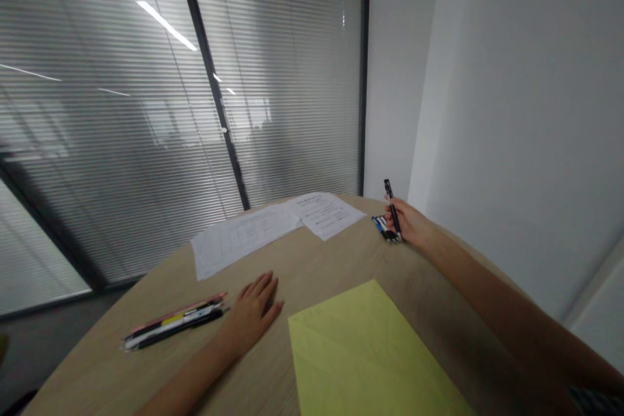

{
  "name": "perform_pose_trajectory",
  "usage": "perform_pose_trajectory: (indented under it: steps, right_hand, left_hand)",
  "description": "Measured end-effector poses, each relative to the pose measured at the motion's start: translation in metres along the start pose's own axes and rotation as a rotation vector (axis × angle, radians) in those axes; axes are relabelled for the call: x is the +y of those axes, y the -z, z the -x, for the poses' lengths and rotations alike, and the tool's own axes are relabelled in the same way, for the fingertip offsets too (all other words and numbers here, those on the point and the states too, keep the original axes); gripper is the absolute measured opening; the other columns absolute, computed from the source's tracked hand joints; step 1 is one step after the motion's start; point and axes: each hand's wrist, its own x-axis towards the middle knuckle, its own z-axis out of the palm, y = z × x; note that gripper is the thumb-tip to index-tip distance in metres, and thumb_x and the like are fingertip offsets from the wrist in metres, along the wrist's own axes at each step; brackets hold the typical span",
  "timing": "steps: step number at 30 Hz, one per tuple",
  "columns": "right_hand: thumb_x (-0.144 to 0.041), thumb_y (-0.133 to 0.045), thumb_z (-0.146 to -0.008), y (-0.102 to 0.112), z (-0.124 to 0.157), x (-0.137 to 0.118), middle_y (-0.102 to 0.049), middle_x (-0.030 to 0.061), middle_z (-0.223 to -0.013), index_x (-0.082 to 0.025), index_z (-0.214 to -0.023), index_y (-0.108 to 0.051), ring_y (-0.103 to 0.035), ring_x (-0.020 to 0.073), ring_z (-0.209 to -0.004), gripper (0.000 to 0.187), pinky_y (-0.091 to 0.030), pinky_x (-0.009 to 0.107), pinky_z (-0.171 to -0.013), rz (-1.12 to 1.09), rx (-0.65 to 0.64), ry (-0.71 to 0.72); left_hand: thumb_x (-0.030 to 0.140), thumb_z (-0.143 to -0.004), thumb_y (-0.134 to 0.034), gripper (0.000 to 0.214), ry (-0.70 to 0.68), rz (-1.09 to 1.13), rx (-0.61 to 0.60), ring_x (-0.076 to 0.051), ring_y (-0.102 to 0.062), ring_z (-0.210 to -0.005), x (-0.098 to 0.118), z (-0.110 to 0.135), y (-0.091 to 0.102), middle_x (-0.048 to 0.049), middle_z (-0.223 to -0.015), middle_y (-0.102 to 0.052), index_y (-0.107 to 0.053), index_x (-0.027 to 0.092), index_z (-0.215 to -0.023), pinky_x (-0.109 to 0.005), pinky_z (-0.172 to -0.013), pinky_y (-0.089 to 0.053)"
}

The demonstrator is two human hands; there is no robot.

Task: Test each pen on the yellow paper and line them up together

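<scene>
My right grip (408,221) is clamped around a dark pen (392,207) near the far right edge of the round wooden surface (312,273). The pen should handle as a light, stiff, slim thing, liable to roll if set down, so the barrel is the place to hold it. Just beside that grip lies a small bunch of blue-and-black pens (383,229), perhaps 4, though they are hard to count from here. My left grip (254,312) rests open and flat on the surface, fingers apart, just beside a longer bundle of pens (173,323) toward the left edge. Near the far edge lie 2 printed sheets (244,240), and a yellow sheet (365,351) lies between my arms, with nothing standing between my right grip and the bunch.
</scene>
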Motion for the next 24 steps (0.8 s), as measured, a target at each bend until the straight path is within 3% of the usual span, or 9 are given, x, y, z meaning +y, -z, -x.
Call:
perform_pose_trajectory:
  steps: [4,10,16,20,24]
  right_hand:
    - [-0.02,-0.042,-0.077,0.019,-0.011,0.003,-0.043,-0.006,-0.048,-0.019,-0.071,-0.046,-0.038,0.0046,-0.036,0.007,-0.032,0.014,-0.033,0.248,0.025,0.007]
    - [0.001,-0.044,-0.059,0.042,-0.017,0.011,-0.049,-0.0034,-0.05,-0.015,-0.066,-0.052,-0.045,0.006,-0.04,0.018,-0.038,0.016,-0.039,0.476,-0.01,-0.017]
    - [-0.005,-0.053,-0.06,0.059,-0.024,0.025,-0.055,-0.0026,-0.052,-0.012,-0.088,-0.056,-0.051,0.0094,-0.047,0.029,-0.04,0.019,-0.045,0.838,0.083,0.086]
    - [-0.006,-0.053,-0.061,0.053,-0.035,0.037,-0.054,-0.0042,-0.048,-0.011,-0.097,-0.054,-0.051,0.0106,-0.046,0.036,-0.037,0.019,-0.045,1.151,0.167,0.17]
    - [-0.006,-0.048,-0.065,0.034,-0.042,0.052,-0.064,0.0041,-0.071,-0.011,-0.1,-0.055,-0.058,0.0138,-0.064,0.035,-0.04,0.021,-0.058,1.424,0.191,0.267]
  left_hand:
    - [0.041,-0.083,-0.033,0.049,0.002,-0.012,0.005,-0.024,-0.039,-0.116,-0.001,0.0,-0.001,-0.0132,-0.127,-0.043,-0.045,0.011,-0.12,-0.039,-0.094,-0.034]
    - [0.041,-0.083,-0.032,0.05,0.011,-0.004,-0.001,-0.024,-0.038,-0.117,-0.001,0.0,-0.002,-0.014,-0.127,-0.042,-0.045,0.01,-0.12,-0.041,-0.094,-0.033]
    - [0.042,-0.083,-0.033,0.051,0.013,0.022,0.015,-0.025,-0.038,-0.117,0.0,0.0,-0.001,-0.0141,-0.127,-0.043,-0.046,0.01,-0.12,-0.041,-0.094,-0.033]
    - [0.04,-0.083,-0.034,0.051,0.006,0.03,0.015,-0.026,-0.038,-0.117,0.0,0.0,-0.003,-0.0155,-0.127,-0.043,-0.046,0.008,-0.12,-0.042,-0.094,-0.033]
    - [0.04,-0.083,-0.034,0.051,-0.002,0.022,0.034,-0.026,-0.038,-0.117,-0.003,0.0,-0.008,-0.0153,-0.126,-0.043,-0.045,0.008,-0.12,-0.042,-0.095,-0.033]
